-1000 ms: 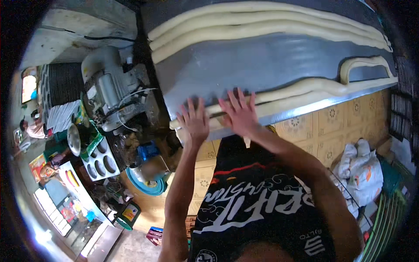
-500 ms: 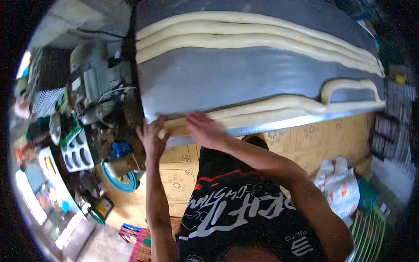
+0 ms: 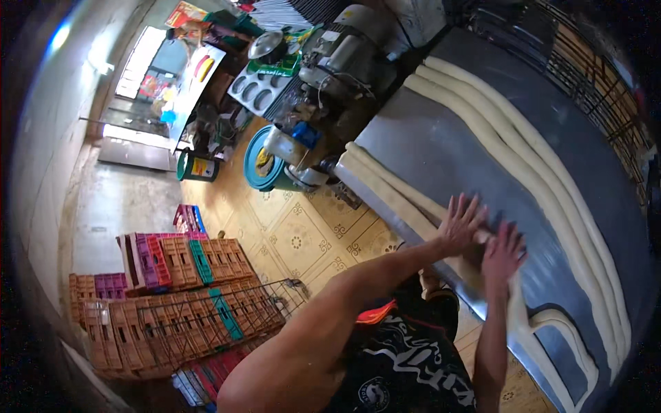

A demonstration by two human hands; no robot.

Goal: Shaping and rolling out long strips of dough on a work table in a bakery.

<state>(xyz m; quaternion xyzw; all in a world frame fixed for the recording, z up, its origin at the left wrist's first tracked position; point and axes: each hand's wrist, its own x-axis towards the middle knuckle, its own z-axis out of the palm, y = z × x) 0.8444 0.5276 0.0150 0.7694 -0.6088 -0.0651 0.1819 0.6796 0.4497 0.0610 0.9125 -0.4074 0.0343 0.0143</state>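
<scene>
Long pale dough ropes lie on a grey metal table (image 3: pixel 434 138). Two near ropes (image 3: pixel 392 196) run along its front edge, and a bent rope end forms a loop (image 3: pixel 575 337) at the lower right. My left hand (image 3: pixel 463 224) rests over the near dough, fingers spread. Beside it my right hand (image 3: pixel 505 253) lies palm down, fingers also apart, with a bit of dough showing between the two hands. Neither hand grips the dough. What lies under the palms is hidden. Farther back, several ropes (image 3: pixel 516 141) lie side by side along the table.
Past the table's left end stand a mixer-like machine (image 3: pixel 337 58), a tray with round hollows (image 3: pixel 260 89) and a blue-rimmed tub (image 3: pixel 256 165). Stacked orange crates (image 3: pixel 179 316) fill the lower left. A dark wire rack (image 3: pixel 578 58) borders the table's far side.
The view has turned left, bringing the crates in. My hands have moved from the left end of the near ropes to about their middle, and my fingers are now spread.
</scene>
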